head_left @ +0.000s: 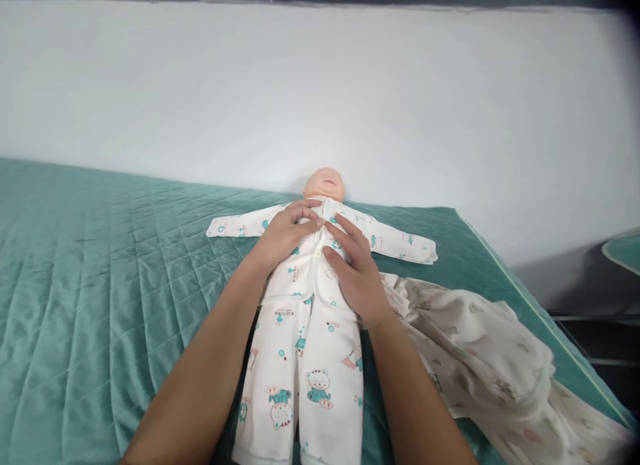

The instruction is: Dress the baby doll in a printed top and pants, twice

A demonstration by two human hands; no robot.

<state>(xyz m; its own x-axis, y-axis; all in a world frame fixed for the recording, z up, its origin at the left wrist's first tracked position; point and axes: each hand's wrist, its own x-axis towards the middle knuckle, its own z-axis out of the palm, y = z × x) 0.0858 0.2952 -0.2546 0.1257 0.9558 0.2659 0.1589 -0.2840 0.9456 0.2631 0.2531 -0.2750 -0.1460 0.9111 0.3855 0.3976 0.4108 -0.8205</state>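
Green quilted cloth, one bedspread (75, 285), covers all the left side and continues under everything that lies on it. Going to the right, one white printed sleeve (240, 225) stretches out flat toward the left; it is the first of two sleeves. Next comes the person's left hand (290, 228), resting on the chest of one white jacket (287, 278). Its thumb and index finger are near each other, with the thumb tip at one upper button (321, 222); I cannot tell if they pinch it.

In the middle, one doll (325, 183) lies on its back near one white wall (320, 85), with its bare head above the collar. Below the jacket's hem are one pair of trousers (330, 345), with two legs and two larger bear pictures, one upright and one upside down. A second button (318, 253) shows lower on the jacket's front.

The right hand (357, 272) lies on the other half of the jacket, its thumb and index finger spread apart, the index tip just beside the upper button. Farther right, the second sleeve (405, 244) points outward, and below it lies one crumpled pale printed cloth (475, 338).
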